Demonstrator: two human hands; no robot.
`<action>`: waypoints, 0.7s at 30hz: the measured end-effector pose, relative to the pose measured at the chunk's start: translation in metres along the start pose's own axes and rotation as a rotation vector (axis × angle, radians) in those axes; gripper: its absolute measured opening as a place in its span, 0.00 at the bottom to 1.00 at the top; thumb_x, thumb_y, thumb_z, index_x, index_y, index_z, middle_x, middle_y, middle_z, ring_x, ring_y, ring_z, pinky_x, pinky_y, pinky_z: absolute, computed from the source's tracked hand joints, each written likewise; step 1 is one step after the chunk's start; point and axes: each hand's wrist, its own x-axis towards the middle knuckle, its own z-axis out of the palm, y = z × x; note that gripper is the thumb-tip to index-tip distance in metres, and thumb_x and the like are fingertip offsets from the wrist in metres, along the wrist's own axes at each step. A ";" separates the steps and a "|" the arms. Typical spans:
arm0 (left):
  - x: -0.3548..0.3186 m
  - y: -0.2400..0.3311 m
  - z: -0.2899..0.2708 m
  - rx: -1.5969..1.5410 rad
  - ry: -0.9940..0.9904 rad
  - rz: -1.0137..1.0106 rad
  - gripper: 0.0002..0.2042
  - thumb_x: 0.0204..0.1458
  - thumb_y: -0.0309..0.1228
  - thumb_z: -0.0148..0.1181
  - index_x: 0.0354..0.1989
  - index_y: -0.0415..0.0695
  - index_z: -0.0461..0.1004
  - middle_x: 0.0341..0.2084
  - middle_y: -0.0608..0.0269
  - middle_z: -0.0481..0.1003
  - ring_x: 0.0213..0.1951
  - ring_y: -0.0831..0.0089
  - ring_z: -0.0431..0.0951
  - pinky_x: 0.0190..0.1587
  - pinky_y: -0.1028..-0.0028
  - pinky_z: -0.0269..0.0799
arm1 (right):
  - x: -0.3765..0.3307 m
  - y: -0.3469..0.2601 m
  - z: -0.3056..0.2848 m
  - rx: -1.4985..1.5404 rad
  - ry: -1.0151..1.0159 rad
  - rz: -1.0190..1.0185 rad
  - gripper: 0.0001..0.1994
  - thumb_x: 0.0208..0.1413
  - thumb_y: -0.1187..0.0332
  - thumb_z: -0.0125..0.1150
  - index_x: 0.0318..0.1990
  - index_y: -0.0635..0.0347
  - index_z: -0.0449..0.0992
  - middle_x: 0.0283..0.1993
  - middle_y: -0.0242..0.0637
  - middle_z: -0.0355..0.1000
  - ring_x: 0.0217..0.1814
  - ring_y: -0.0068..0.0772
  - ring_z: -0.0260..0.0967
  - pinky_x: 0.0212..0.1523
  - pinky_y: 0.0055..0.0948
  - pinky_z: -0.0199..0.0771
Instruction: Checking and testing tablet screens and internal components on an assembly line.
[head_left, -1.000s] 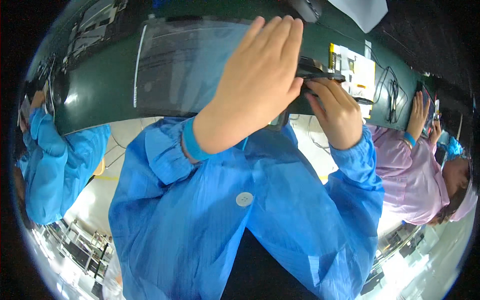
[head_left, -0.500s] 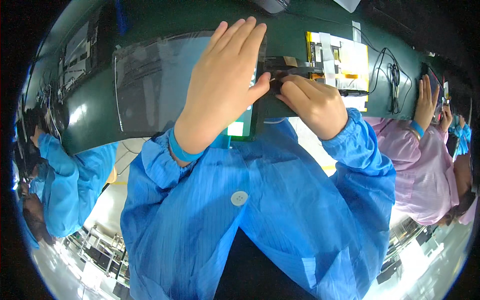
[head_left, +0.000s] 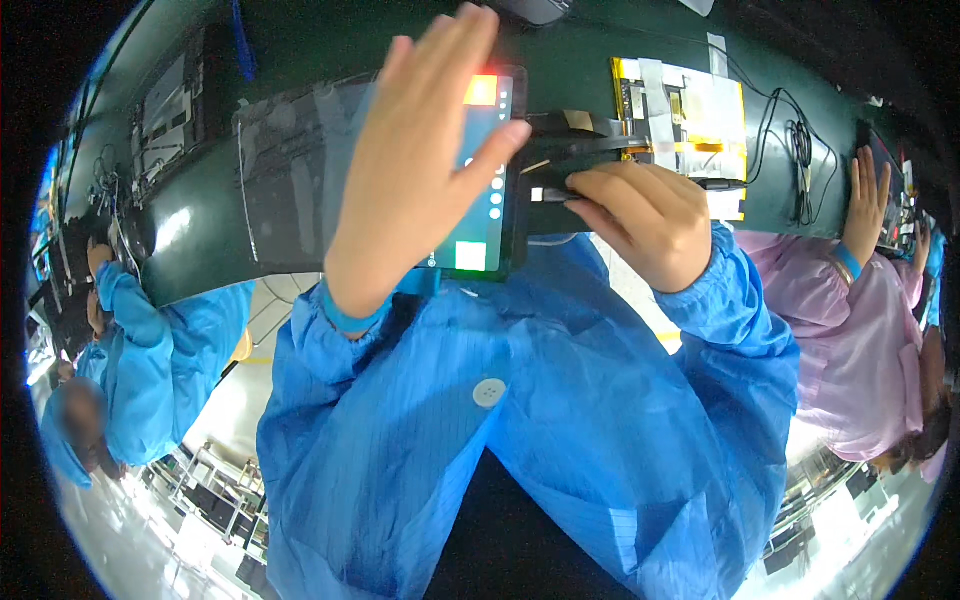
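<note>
Head view: left hand (head_left: 415, 175) spread flat over lit tablet (head_left: 490, 170); right hand (head_left: 645, 215) pinching connector (head_left: 555, 193) (apparently seated) — sideways tug risks straining port.

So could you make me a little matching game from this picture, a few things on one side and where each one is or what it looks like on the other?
Things:
1. left hand
2. right hand
3. tablet
4. co-worker's sleeve

Descriptions:
A. pink, at the right edge of the view
B. lit screen with an orange patch at its top
C. open and flat, fingers spread over the screen
D. curled at the tablet's right edge, by the dark cable plug

Pairs: 1-C, 2-D, 3-B, 4-A
</note>
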 end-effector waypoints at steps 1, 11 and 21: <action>0.002 0.007 -0.010 -0.143 -0.058 -0.186 0.32 0.54 0.45 0.50 0.63 0.40 0.51 0.63 0.55 0.53 0.65 0.59 0.50 0.66 0.64 0.38 | -0.002 0.000 0.001 0.002 0.003 0.013 0.09 0.40 0.74 0.67 0.31 0.62 0.74 0.32 0.40 0.74 0.29 0.37 0.73 0.27 0.28 0.73; -0.087 -0.109 -0.045 0.054 0.345 -0.491 0.23 0.58 0.41 0.47 0.59 0.43 0.61 0.57 0.52 0.63 0.61 0.57 0.59 0.62 0.69 0.49 | 0.001 -0.002 0.013 0.175 -0.045 0.234 0.06 0.50 0.65 0.58 0.32 0.55 0.73 0.26 0.38 0.71 0.26 0.44 0.70 0.25 0.36 0.70; -0.106 -0.124 -0.053 2.881 -0.502 0.307 0.24 0.61 0.39 0.34 0.62 0.37 0.56 0.61 0.58 0.57 0.64 0.69 0.53 0.64 0.73 0.42 | 0.003 0.000 0.015 0.198 -0.085 0.266 0.07 0.50 0.65 0.59 0.32 0.57 0.76 0.29 0.39 0.74 0.29 0.44 0.72 0.29 0.36 0.72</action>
